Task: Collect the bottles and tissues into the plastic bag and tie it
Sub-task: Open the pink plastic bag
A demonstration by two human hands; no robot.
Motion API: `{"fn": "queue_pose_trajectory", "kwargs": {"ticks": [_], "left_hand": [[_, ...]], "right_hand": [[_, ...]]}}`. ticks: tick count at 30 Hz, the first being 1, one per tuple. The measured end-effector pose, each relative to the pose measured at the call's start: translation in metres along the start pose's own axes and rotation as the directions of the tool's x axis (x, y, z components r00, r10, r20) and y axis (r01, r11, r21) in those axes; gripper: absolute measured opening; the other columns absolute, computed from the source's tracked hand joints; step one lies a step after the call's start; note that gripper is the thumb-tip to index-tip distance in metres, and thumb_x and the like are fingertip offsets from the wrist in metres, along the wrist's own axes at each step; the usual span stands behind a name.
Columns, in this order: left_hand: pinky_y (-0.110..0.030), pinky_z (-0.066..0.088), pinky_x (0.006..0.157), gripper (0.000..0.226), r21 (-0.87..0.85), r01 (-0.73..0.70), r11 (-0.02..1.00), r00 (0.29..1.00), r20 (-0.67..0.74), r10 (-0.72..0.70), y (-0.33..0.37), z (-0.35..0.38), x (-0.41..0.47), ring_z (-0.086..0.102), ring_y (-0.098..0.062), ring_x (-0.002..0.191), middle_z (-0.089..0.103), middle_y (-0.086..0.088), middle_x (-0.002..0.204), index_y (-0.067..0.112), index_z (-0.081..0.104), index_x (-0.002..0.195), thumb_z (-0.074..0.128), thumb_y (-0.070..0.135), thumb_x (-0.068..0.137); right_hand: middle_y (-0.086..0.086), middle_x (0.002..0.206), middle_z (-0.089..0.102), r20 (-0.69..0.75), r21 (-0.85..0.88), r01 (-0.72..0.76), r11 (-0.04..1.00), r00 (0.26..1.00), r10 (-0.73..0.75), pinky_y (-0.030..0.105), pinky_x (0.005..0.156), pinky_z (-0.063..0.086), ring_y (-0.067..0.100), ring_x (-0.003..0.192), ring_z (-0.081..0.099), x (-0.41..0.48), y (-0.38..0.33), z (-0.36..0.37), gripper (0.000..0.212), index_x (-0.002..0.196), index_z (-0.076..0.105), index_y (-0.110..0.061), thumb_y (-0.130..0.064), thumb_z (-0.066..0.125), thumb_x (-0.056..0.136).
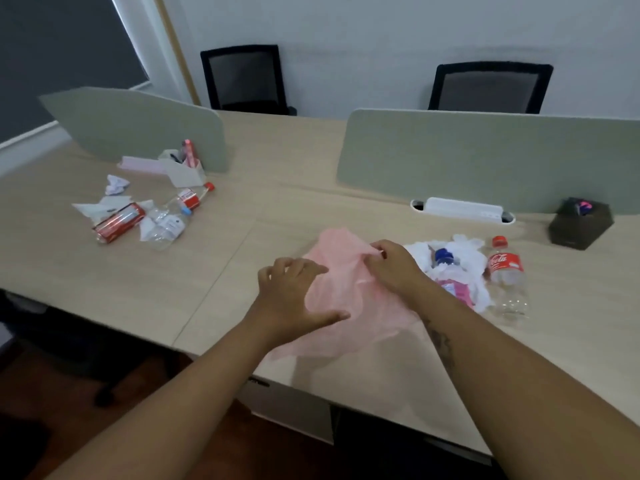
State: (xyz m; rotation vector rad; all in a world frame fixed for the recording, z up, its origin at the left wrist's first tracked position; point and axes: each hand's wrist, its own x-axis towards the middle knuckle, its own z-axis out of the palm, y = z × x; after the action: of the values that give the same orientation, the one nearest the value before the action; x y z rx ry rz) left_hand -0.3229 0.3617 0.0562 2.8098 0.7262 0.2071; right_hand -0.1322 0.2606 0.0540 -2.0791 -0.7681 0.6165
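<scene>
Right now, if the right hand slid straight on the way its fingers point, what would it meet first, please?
The right hand points left across the pink plastic bag, so it would probably meet the left hand first.

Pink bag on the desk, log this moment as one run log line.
step: opening bag | pink bag: flat on desk, empty | left hand: on bag | right hand: pinching bag edge | bottles, tissues: uncollected

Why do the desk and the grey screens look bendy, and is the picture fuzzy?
In the head view, the wide lens curves the pale wooden desk and grey divider screens; both hands, left and right, on the thin pink plastic bag look slightly soft.
</scene>
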Motion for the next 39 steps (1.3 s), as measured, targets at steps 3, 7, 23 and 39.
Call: {"fn": "queue_pose_trajectory", "kwargs": {"ticks": [3,7,23,39], "left_hand": [[-0.036,0.034,0.095,0.094,0.057,-0.033,0.998,0.999,0.022,0.032,-0.012,0.005,0.005,0.040,-0.021,0.122,0.049,0.011,0.132,0.031,0.046,0.132,0.043,0.089,0.058],[-0.034,0.040,0.094,0.099,-0.154,0.043,0.987,0.997,0.064,-0.034,-0.012,-0.005,0.013,0.039,-0.014,0.113,0.046,0.013,0.124,0.027,0.046,0.129,0.060,0.088,0.052],[-0.042,0.050,0.063,0.018,-0.331,0.091,0.939,0.949,-0.257,-0.183,-0.095,-0.043,0.110,0.057,-0.034,0.073,0.063,-0.008,0.079,0.020,0.047,0.091,0.043,0.036,0.100],[-0.037,0.049,0.070,0.016,-0.366,-0.053,0.929,0.983,-0.183,-0.016,-0.222,-0.116,0.184,0.060,-0.025,0.082,0.065,0.000,0.094,0.025,0.053,0.098,0.052,0.040,0.095]], "right_hand": [[0.008,0.123,0.063,0.079,-0.027,-0.024,0.999,0.997,0.026,0.024,0.076,0.039,0.019,0.097,0.056,0.015,-0.012,0.009,0.034,0.123,0.061,-0.008,-0.024,0.054,0.093],[0.009,0.131,0.060,0.070,-0.083,-0.010,0.997,0.997,0.016,0.023,0.083,0.037,0.026,0.111,0.056,0.037,-0.032,0.006,0.039,0.129,0.058,-0.008,-0.023,0.053,0.094],[0.001,0.147,0.043,0.063,0.072,-0.086,0.994,0.995,0.082,0.034,0.094,0.041,0.023,0.125,0.050,0.077,-0.102,0.040,0.075,0.143,0.042,-0.026,-0.070,0.054,0.083],[0.009,0.101,0.059,-0.533,-0.366,-0.256,0.895,0.846,0.024,0.035,0.070,0.044,0.035,0.095,0.059,0.088,-0.131,0.101,0.016,0.099,0.059,-0.014,-0.011,0.048,0.088]]}}
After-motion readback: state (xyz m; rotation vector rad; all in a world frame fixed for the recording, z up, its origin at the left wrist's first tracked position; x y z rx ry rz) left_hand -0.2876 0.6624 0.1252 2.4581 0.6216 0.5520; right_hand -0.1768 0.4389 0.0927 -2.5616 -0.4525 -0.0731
